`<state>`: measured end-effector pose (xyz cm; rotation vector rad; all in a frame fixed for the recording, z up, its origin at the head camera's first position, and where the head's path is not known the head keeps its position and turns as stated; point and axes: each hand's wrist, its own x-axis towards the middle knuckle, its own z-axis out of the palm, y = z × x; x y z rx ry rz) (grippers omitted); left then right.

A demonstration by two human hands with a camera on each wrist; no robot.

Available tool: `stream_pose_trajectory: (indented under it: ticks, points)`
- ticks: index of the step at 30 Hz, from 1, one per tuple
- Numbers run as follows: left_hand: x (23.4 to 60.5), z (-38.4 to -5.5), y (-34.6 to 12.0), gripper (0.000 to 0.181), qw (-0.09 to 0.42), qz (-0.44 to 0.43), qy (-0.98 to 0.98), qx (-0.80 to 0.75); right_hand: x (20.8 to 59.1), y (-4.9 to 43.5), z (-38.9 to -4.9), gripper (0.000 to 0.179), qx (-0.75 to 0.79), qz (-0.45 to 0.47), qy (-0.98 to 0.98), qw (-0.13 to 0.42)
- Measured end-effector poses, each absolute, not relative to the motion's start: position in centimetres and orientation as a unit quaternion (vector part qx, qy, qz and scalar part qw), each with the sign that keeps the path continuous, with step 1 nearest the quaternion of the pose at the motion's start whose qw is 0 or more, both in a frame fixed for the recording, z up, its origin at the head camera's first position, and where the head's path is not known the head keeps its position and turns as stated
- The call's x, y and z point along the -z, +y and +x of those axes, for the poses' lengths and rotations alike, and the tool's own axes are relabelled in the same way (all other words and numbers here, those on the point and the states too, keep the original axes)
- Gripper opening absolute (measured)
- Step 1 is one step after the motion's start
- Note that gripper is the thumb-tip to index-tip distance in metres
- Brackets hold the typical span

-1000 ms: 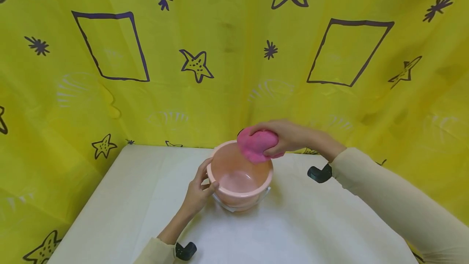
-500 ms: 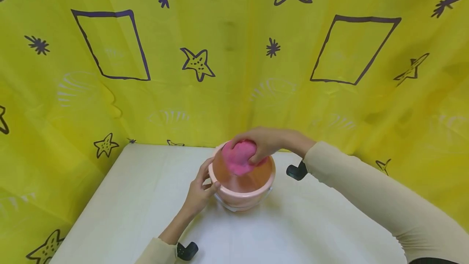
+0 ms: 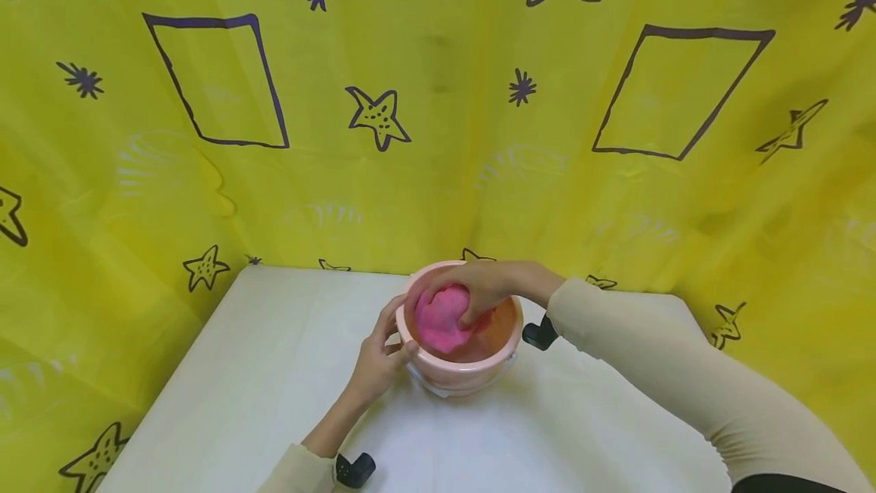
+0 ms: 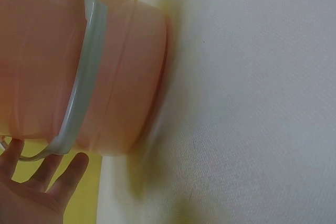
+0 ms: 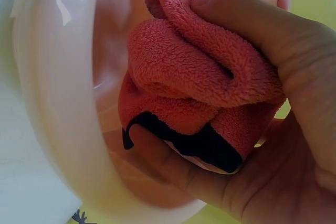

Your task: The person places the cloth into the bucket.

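Observation:
A peach-pink plastic bucket (image 3: 458, 379) stands upright on the white table. Its pale handle (image 4: 84, 77) hangs down against the outer wall. My left hand (image 3: 376, 360) grips the bucket's left rim, thumb over the edge and fingers along the outside. Inside the bucket's mouth, my right hand (image 3: 479, 287) holds a bunched pink cloth (image 3: 441, 318). In the right wrist view the cloth (image 5: 189, 61) is fluffy with a black edge strip, folded between thumb and fingers. The bucket's bottom is mostly hidden behind cloth and hand.
The white table (image 3: 274, 371) extends around the bucket on all sides. A yellow curtain (image 3: 438, 196) with drawn stars and frames hangs right behind the table's back edge and along both sides. Black devices sit on both wrists.
My right hand has carried the pink cloth left and down, from above the bucket's back right rim into its mouth. The left hand keeps its grip on the rim.

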<state>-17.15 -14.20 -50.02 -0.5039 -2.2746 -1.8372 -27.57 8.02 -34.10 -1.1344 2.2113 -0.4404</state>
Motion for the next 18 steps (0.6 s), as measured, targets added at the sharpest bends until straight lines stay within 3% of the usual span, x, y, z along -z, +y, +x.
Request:
stream_pose_trajectory:
  ticks: [18]
  points:
    - [49.97, -17.04, -14.09, 0.075, 0.092, -0.173, -0.761, 0.618, 34.87, 7.84, -28.09, 0.062, 0.141, -0.435, 0.84, 0.292]
